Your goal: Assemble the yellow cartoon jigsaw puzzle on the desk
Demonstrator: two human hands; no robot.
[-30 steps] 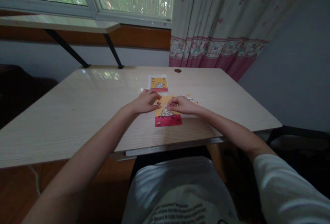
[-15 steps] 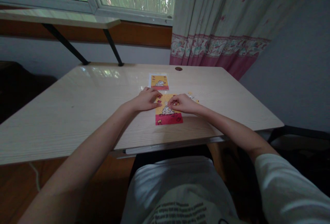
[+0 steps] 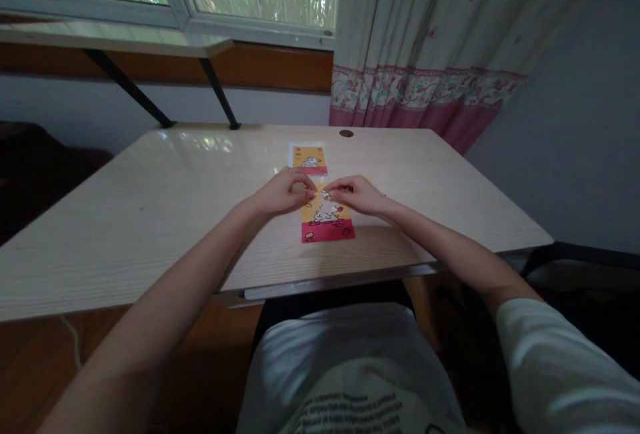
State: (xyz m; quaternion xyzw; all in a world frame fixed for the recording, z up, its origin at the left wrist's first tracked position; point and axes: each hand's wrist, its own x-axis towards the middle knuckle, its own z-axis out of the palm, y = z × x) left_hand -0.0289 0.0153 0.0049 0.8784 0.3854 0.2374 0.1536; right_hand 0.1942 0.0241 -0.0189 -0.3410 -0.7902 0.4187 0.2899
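A yellow and red jigsaw puzzle (image 3: 327, 231) with a white cartoon animal lies flat near the desk's front edge. Over its upper part, my right hand (image 3: 357, 195) is closed, pinching a small white and yellow puzzle piece (image 3: 326, 194). Facing it from the left, my left hand (image 3: 287, 191) has thumb and fingertips drawn together at the puzzle's upper left. Whether those fingers also grip a piece is too small to tell. Both hands cover parts of the puzzle's upper half.
Just beyond the puzzle lies a picture card (image 3: 311, 159) with a matching yellow and red design. Loose pieces are mostly hidden behind my right hand. The wooden desk (image 3: 175, 207) has a cable hole (image 3: 347, 133) at the back and a raised shelf (image 3: 150, 37) at back left.
My right hand has moved slightly up and away from the puzzle's middle, uncovering the animal's head. The left fingers have drawn together, and a white piece now shows between both hands.
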